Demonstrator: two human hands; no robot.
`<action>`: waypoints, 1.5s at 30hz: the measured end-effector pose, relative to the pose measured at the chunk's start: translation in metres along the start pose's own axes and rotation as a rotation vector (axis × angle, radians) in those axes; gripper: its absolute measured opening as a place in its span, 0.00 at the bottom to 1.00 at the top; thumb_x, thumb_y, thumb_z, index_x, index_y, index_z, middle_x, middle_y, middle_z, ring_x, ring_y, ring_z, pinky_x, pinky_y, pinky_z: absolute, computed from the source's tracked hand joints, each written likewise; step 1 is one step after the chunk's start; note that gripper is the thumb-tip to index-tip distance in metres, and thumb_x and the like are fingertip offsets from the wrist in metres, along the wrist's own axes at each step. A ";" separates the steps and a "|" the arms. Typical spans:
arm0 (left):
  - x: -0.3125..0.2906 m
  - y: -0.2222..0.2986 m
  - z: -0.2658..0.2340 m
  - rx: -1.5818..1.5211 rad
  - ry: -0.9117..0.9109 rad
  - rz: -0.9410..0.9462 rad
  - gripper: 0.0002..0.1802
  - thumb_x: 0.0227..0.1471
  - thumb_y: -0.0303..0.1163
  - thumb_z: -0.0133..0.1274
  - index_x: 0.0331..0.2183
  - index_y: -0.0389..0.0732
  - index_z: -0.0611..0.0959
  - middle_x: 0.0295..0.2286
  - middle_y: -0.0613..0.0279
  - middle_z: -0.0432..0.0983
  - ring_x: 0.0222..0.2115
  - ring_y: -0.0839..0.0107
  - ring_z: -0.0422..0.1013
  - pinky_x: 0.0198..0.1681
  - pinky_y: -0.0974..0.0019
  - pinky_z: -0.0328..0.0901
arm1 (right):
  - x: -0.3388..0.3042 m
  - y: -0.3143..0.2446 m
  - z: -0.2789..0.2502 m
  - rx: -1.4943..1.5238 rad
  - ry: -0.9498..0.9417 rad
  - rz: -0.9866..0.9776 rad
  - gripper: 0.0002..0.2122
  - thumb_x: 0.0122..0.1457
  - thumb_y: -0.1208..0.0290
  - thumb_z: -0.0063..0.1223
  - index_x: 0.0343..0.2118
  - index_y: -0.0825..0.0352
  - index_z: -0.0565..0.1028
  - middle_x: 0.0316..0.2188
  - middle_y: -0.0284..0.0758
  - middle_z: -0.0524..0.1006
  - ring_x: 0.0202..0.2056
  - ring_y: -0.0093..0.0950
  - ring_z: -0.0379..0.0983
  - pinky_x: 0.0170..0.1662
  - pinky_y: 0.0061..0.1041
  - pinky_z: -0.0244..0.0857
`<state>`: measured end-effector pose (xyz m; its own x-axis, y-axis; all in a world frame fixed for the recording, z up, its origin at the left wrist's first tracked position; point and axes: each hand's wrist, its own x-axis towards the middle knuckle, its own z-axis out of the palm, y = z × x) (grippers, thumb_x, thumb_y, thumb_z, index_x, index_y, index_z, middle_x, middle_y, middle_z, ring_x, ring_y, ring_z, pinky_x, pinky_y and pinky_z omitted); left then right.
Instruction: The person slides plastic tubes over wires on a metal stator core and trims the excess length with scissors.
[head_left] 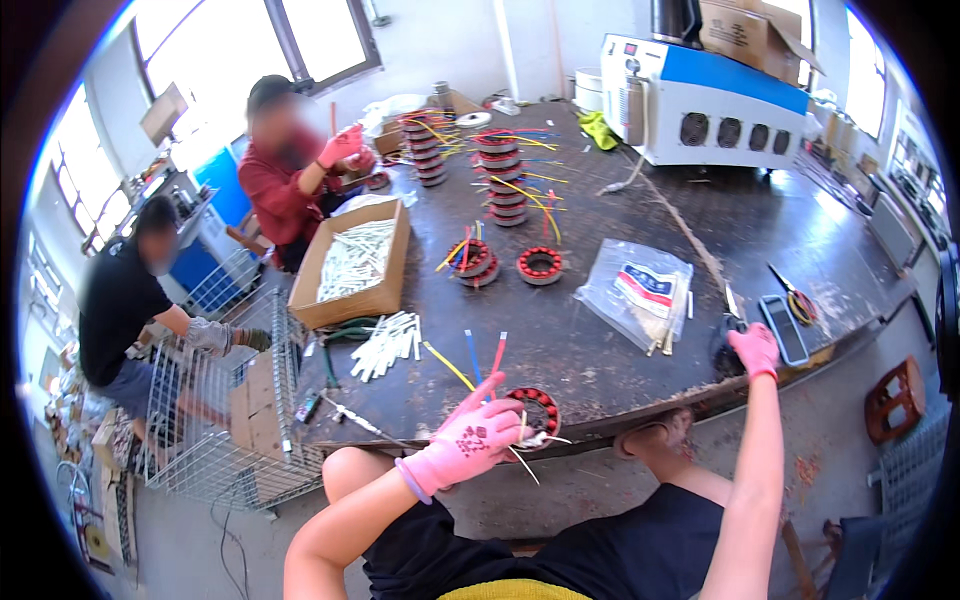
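Observation:
My left hand, in a pink glove, is closed on the near side of a ring-shaped motor stator with red windings at the table's front edge. Yellow, blue and red lead wires rise from behind the glove, and thin pale strands stick out below the ring. Far to the right, my right hand, also gloved in pink, has its fingers curled around the dark handles of a pair of scissors. Their metal blades point away from me, and the glove hides part of the grip. A phone lies just right of that hand.
More stators stand singly and in stacks farther back. White sleeves fill a cardboard box; a loose pile lies nearby. A plastic bag, orange-handled scissors and a blue-white machine are right. Two people work left, beside a wire cage.

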<state>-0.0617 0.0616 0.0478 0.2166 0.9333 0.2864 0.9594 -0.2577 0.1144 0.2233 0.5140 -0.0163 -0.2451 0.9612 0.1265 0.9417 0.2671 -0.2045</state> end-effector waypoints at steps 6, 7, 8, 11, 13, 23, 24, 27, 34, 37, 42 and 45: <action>-0.002 -0.023 -0.009 0.039 -0.006 0.041 0.23 0.35 0.34 0.63 0.40 0.54 0.81 0.40 0.72 0.75 0.54 0.66 0.67 0.66 0.39 0.46 | -0.087 0.002 -0.014 1.605 -0.300 0.061 0.18 0.53 0.71 0.60 0.47 0.65 0.72 0.28 0.28 0.75 0.25 0.18 0.73 0.25 0.13 0.63; 0.002 -0.029 -0.012 0.023 0.005 0.026 0.21 0.35 0.34 0.63 0.38 0.54 0.81 0.38 0.71 0.74 0.54 0.65 0.67 0.67 0.41 0.47 | -0.112 -0.009 -0.024 1.651 -0.315 -0.047 0.20 0.52 0.73 0.59 0.49 0.66 0.71 0.29 0.28 0.74 0.25 0.18 0.72 0.24 0.14 0.63; -0.001 -0.038 -0.015 0.049 -0.029 0.003 0.20 0.34 0.35 0.64 0.36 0.56 0.81 0.41 0.71 0.74 0.56 0.63 0.65 0.66 0.41 0.47 | -0.143 -0.025 -0.041 1.633 -0.350 -0.089 0.18 0.53 0.72 0.60 0.47 0.67 0.71 0.29 0.28 0.73 0.28 0.18 0.72 0.28 0.16 0.64; -0.010 -0.066 -0.006 0.088 -0.127 -0.021 0.24 0.31 0.35 0.67 0.37 0.60 0.82 0.48 0.70 0.72 0.58 0.59 0.61 0.66 0.43 0.48 | -0.202 -0.045 -0.055 1.649 -0.637 -0.006 0.17 0.54 0.68 0.61 0.46 0.67 0.72 0.29 0.28 0.72 0.29 0.19 0.71 0.32 0.17 0.65; -0.013 -0.071 0.003 0.023 -0.052 -0.103 0.28 0.28 0.35 0.70 0.39 0.58 0.82 0.54 0.58 0.65 0.60 0.52 0.56 0.65 0.43 0.49 | -0.232 -0.052 -0.038 1.668 -0.769 -0.045 0.19 0.56 0.62 0.60 0.45 0.68 0.72 0.29 0.28 0.72 0.28 0.19 0.71 0.32 0.17 0.65; -0.095 -0.001 0.015 -0.322 0.107 -0.751 0.27 0.43 0.32 0.67 0.46 0.39 0.78 0.35 0.58 0.75 0.33 0.66 0.74 0.36 0.65 0.69 | -0.322 -0.115 0.008 1.470 -1.597 -0.196 0.24 0.62 0.43 0.48 0.33 0.65 0.74 0.21 0.25 0.70 0.20 0.16 0.64 0.25 0.16 0.58; -0.089 0.011 0.018 -0.362 0.171 -0.765 0.25 0.44 0.32 0.67 0.45 0.39 0.79 0.31 0.60 0.75 0.30 0.69 0.74 0.34 0.67 0.69 | -0.325 -0.118 0.011 1.460 -1.626 -0.179 0.24 0.61 0.41 0.47 0.32 0.64 0.74 0.20 0.25 0.70 0.20 0.15 0.64 0.24 0.15 0.58; -0.048 0.039 0.018 -0.621 0.328 -0.912 0.21 0.48 0.28 0.64 0.45 0.38 0.80 0.29 0.65 0.75 0.25 0.77 0.72 0.30 0.72 0.68 | -0.328 -0.126 0.018 1.420 -1.685 -0.143 0.26 0.61 0.38 0.45 0.30 0.62 0.75 0.18 0.24 0.70 0.18 0.14 0.63 0.22 0.15 0.57; -0.035 0.016 0.048 -0.608 0.481 -0.784 0.13 0.59 0.30 0.54 0.44 0.37 0.78 0.28 0.65 0.75 0.25 0.81 0.70 0.26 0.76 0.65 | -0.326 -0.142 0.024 1.398 -1.741 -0.105 0.24 0.61 0.38 0.46 0.30 0.58 0.74 0.22 0.21 0.72 0.20 0.11 0.64 0.20 0.12 0.55; -0.040 0.027 0.050 -1.151 0.651 -1.119 0.12 0.63 0.36 0.49 0.42 0.38 0.78 0.29 0.66 0.76 0.25 0.82 0.69 0.25 0.77 0.63 | -0.321 -0.148 0.024 1.440 -1.809 -0.041 0.22 0.60 0.39 0.48 0.30 0.56 0.73 0.25 0.18 0.72 0.21 0.09 0.64 0.20 0.11 0.53; -0.052 0.032 0.071 -1.098 0.736 -1.044 0.19 0.66 0.45 0.43 0.39 0.37 0.76 0.30 0.61 0.77 0.24 0.77 0.72 0.24 0.77 0.64 | -0.319 -0.155 0.032 1.510 -1.896 -0.042 0.20 0.58 0.39 0.52 0.31 0.53 0.72 0.26 0.15 0.70 0.22 0.08 0.63 0.19 0.10 0.51; -0.053 0.034 0.074 -1.125 0.743 -1.062 0.17 0.66 0.42 0.43 0.38 0.38 0.76 0.30 0.64 0.77 0.25 0.80 0.71 0.26 0.77 0.64 | -0.319 -0.157 0.032 1.460 -1.864 -0.009 0.21 0.57 0.39 0.53 0.30 0.55 0.72 0.25 0.16 0.70 0.22 0.08 0.62 0.19 0.10 0.51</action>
<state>-0.0276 0.0219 -0.0341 -0.8178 0.5739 -0.0421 -0.0434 0.0114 0.9990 0.1467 0.1675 -0.0560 -0.8969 -0.2463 -0.3673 0.4308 -0.6747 -0.5994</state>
